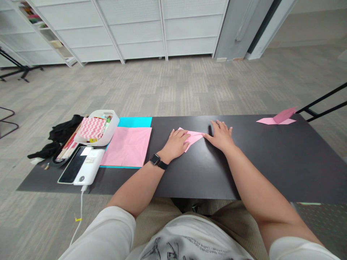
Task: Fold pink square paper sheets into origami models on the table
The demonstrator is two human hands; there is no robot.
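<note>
A folded piece of pink paper (194, 138) lies on the dark table between my hands, its narrow point toward the right. My left hand (175, 143) rests flat over the paper's left part, fingers stretched out and covering some of it. At the paper's right tip, my right hand (221, 135) touches the point with its thumb, while the other fingers are spread apart on the tabletop. Neither hand is wrapped round anything.
Left of my hands lies a stack of pink sheets (128, 146) over cyan paper (135, 122). Beyond it are a white basket (112, 124), a phone (74, 166) and a corded white power bank (89, 168). A folded pink paper shape (278, 119) sits at the table's (271, 159) far right.
</note>
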